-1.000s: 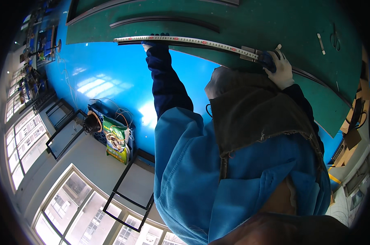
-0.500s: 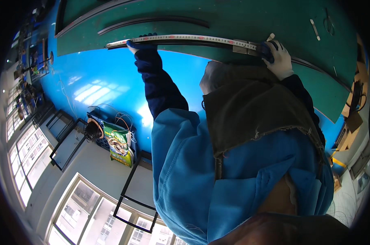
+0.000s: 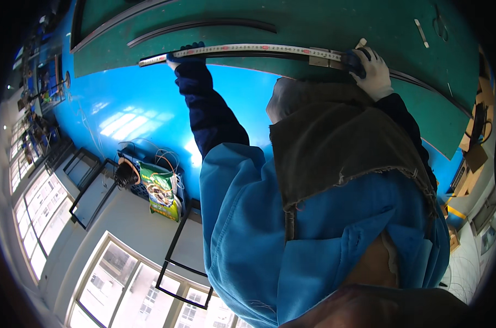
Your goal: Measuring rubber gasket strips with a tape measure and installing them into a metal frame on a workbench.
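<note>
A tape measure blade (image 3: 242, 47), pale with red marks, stretches along a long narrow black strip (image 3: 259, 55) near the front edge of the green worktop. My left hand (image 3: 187, 53), in a white glove with dark blue fingers, is closed around the strip and blade near their left end. The blade's tip lies across the strip's end there. At the right end, my gloved right hand (image 3: 372, 72) is closed, its dark fingers curled where the blade ends; the tape's case is hidden. A small greyish piece (image 3: 319, 61) sits against the strip beside that hand.
Curved black strips (image 3: 204, 23) lie farther back on the green worktop (image 3: 324, 27). Scissors (image 3: 440, 27) and a small white stick (image 3: 421, 33) are at the far right. A green bag (image 3: 160, 188) and black frames (image 3: 185, 262) stand lower left.
The blade's left tip has shifted toward me, and the strip's end now shows beyond it. My left hand's grip has changed slightly, with the thumb lower. My right hand stays on the right end.
</note>
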### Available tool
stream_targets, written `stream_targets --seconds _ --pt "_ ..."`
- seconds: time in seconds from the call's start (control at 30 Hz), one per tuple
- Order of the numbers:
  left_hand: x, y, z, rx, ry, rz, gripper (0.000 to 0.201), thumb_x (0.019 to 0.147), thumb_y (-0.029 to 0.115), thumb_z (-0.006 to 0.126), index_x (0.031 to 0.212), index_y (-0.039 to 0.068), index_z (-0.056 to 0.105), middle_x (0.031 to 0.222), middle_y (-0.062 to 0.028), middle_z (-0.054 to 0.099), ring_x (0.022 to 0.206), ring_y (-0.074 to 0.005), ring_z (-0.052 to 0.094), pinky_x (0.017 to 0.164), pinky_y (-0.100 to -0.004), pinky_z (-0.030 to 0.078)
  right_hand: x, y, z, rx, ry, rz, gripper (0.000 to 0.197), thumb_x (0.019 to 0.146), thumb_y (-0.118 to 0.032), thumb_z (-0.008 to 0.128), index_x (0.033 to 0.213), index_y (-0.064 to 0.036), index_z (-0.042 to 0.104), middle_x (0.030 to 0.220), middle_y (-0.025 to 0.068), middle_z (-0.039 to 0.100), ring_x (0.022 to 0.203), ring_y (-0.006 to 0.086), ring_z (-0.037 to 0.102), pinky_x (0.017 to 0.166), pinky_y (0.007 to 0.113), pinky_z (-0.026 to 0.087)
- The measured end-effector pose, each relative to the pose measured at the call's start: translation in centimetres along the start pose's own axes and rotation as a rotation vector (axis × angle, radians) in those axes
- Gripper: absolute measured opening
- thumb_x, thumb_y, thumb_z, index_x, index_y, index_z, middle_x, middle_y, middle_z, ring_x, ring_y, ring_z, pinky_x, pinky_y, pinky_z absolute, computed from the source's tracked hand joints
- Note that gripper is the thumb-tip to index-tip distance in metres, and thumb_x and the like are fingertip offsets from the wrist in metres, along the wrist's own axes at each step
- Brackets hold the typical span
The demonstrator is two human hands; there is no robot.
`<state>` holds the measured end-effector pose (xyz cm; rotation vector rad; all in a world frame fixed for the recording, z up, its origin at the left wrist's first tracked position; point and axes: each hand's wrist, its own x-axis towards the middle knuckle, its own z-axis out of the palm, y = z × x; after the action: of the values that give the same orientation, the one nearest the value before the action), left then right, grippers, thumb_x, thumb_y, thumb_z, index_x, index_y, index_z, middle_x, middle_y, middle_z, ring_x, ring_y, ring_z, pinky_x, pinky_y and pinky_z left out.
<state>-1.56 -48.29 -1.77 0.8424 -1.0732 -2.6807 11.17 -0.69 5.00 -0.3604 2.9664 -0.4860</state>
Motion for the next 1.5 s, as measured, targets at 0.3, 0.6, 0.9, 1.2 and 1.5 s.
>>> stream_targets --seconds 0.3,0.6,0.9,1.2,1.5 --pt "0.4 0.5 0.5 -0.064 -0.004 -0.074 0.033 0.077 0.040 0.044 0.060 0.011 0.047 0.054 -0.0041 0.045 0.047 -0.0233 0.043 0.053 -0.0389 0.039 -0.2 0.2 0.1 -0.013 0.000 -0.008 0.056 0.071 -0.023 0.070 0.121 -0.0142 0.047 0.114 0.0129 0.051 0.108 0.0316 0.050 0.092 0.042 0.040" --pt "-0.1 0.0 0.4 -0.067 0.123 -0.063 0.034 0.078 0.038 0.044 0.061 0.009 0.045 0.056 -0.0051 0.044 0.049 -0.0230 0.042 0.052 -0.0378 0.039 -0.4 0.0 -0.2 -0.015 -0.007 0.013 0.058 0.069 -0.022 0.071 0.121 -0.0142 0.047 0.115 0.0117 0.051 0.109 0.0302 0.050 0.092 0.041 0.039" --pt "-1.2 -2.7 0.6 0.040 -0.047 0.086 0.059 0.071 0.067 0.048 0.094 0.013 0.057 0.087 -0.0116 0.062 0.083 -0.0356 0.059 0.084 -0.0556 0.044 -0.4 -0.3 0.5 0.068 0.046 0.031 0.059 0.068 -0.020 0.071 0.121 -0.0128 0.047 0.115 0.0122 0.051 0.108 0.0320 0.051 0.088 0.042 0.044" --pt "-11.0 -24.0 0.0 0.542 -0.397 -0.465 0.039 0.092 0.030 0.050 0.120 0.003 0.045 0.118 -0.0171 0.052 0.105 -0.0318 0.055 0.093 -0.0468 0.045 0.3 -0.4 0.7 0.280 0.201 0.091 0.057 0.066 -0.017 0.072 0.118 -0.0101 0.048 0.111 0.0132 0.054 0.105 0.0340 0.052 0.086 0.042 0.046" --pt "-13.6 -23.7 4.1 0.371 0.003 -0.286 0.026 0.088 0.013 0.056 0.108 0.000 0.045 0.097 -0.0157 0.055 0.085 -0.0278 0.061 0.061 -0.0452 0.057 -0.3 0.4 1.6 0.273 0.160 0.138 0.057 0.067 -0.019 0.071 0.119 -0.0104 0.047 0.114 0.0151 0.053 0.106 0.0358 0.052 0.088 0.042 0.044"
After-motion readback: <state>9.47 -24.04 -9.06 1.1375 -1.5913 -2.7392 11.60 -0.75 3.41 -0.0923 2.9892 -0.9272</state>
